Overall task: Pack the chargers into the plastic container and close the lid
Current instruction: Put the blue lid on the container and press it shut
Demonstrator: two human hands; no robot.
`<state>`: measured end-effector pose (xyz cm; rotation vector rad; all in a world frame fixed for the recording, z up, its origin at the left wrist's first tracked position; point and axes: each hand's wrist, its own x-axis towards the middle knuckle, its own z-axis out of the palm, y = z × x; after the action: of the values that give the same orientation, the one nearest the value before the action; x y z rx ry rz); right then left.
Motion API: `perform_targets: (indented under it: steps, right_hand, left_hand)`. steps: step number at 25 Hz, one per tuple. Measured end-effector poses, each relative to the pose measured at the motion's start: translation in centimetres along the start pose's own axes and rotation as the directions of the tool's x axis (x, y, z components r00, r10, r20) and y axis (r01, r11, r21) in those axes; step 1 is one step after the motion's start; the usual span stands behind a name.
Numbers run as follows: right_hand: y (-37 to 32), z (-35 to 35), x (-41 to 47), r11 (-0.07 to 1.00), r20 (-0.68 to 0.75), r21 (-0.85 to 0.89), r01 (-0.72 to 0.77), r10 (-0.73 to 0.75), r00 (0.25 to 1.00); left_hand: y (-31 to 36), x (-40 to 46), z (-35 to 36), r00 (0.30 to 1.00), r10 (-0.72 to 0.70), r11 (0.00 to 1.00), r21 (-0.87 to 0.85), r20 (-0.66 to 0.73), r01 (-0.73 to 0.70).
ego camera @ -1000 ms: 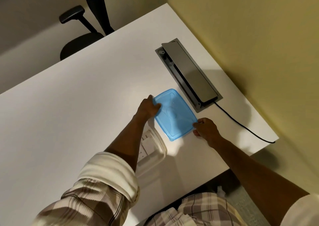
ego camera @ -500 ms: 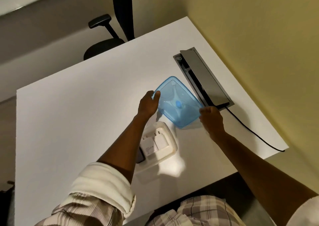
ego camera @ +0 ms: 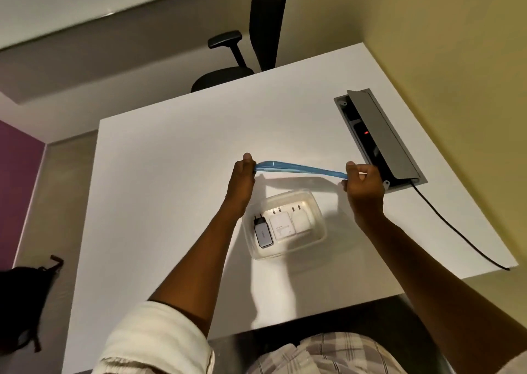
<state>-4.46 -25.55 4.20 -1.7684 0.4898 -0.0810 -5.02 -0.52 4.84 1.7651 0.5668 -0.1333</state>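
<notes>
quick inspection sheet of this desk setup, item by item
surface: white desk, mostly bare.
job's things: clear plastic container open on the desk, holding three chargers side by side: one dark grey charger and two white chargers. blue lid held in the air beyond the container, seen edge-on, not yet on.
clutter: nothing seen on the desk.
hands: left hand grips the lid's left end, right hand its right end.
cables: black cable runs from the open desk power hatch off the right desk edge.
surroundings: black office chair beyond the desk, dark bag on the floor at left, yellow wall at right.
</notes>
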Motion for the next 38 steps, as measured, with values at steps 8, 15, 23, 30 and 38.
perform_targets:
  steps: [8,15,23,30,38]
  right_hand:
    - [2.9,0.5,-4.8,0.936,0.162,-0.336,0.108,-0.056,0.985]
    - [6.4,0.3,-8.1,0.899,0.25,-0.407,0.159,-0.057,0.966]
    - [7.7,0.7,-9.1,0.879,0.261,-0.46,0.125,-0.001,0.965]
    - [8.0,0.8,-8.5,0.848,0.307,-0.503,0.165,-0.003,0.952]
    - [7.4,1.3,-6.1,0.799,0.383,-0.558,0.225,0.008,0.924]
  left_hand:
    - [-7.1,-3.8,-2.5,0.998,-0.052,0.988,-0.146,-0.031,0.047]
    - [-9.0,-6.4,-2.2,0.996,-0.085,0.991,-0.099,0.005,0.085]
    - [-9.5,-6.9,-1.8,0.995,-0.093,0.993,0.078,0.021,0.091]
    - [-9.9,-6.5,-1.2,0.993,-0.109,0.956,0.269,-0.049,0.118]
    - [-11.4,-7.1,-0.5,0.985,-0.125,0.924,0.347,-0.116,0.158]
